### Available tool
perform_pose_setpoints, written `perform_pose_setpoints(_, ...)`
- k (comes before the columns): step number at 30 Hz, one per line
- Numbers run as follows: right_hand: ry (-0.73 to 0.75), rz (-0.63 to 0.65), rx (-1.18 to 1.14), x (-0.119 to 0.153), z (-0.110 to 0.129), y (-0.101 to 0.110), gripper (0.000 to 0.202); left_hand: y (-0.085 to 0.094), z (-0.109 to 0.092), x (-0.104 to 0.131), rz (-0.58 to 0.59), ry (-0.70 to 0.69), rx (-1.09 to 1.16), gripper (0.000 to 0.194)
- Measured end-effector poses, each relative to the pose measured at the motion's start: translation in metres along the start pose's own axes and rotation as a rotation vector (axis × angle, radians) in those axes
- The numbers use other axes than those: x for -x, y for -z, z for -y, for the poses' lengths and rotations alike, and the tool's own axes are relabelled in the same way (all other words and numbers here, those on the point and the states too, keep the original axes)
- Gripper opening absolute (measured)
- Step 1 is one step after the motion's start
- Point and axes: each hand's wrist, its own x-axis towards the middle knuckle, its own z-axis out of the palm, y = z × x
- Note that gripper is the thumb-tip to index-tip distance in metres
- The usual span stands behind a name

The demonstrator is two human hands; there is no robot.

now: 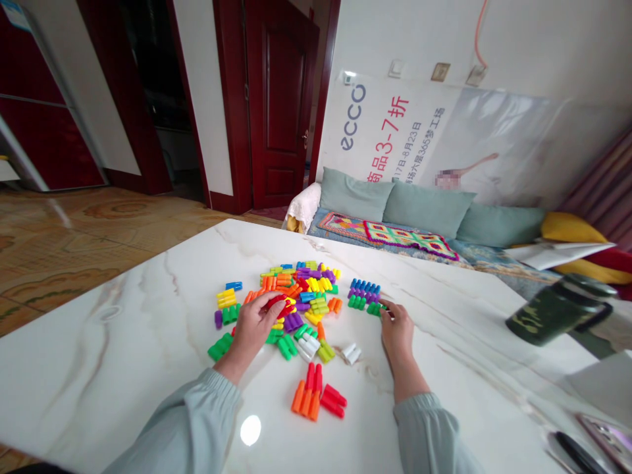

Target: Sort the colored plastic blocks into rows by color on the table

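Colourful plastic peg-shaped building blocks [320,285] lie in a loose pile on the white marbled table [162,309]. My left hand [253,324] is over the pile's near left side, its fingers closed around a red building block [282,307]. My right hand [396,328] rests on the table to the right, fingertips closed on the end of a green building block [374,309]. That block adjoins a row of joined blue, purple and green blocks [364,289]. Closer to me lie an orange and red joined piece [309,398] and a separate red block [334,400].
A dark green camouflage mug [553,309] stands on the table at the right. At the lower right corner lie a phone [609,438] and a black object [577,453]. White blocks [351,353] sit between my hands. Behind the table is a sofa with green cushions [427,205].
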Motion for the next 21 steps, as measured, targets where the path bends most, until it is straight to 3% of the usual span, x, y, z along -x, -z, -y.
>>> perform_pose_setpoints(13,-0.012,-0.001,0.016,0.003,0.003,0.000,0.045,-0.002,0.008,0.000,0.044,0.081,0.110,0.047)
perform_pose_setpoints(21,-0.036,-0.285,-0.102,0.016,0.031,0.007,0.038,-0.004,0.004,-0.005,0.127,0.291,0.480,0.066)
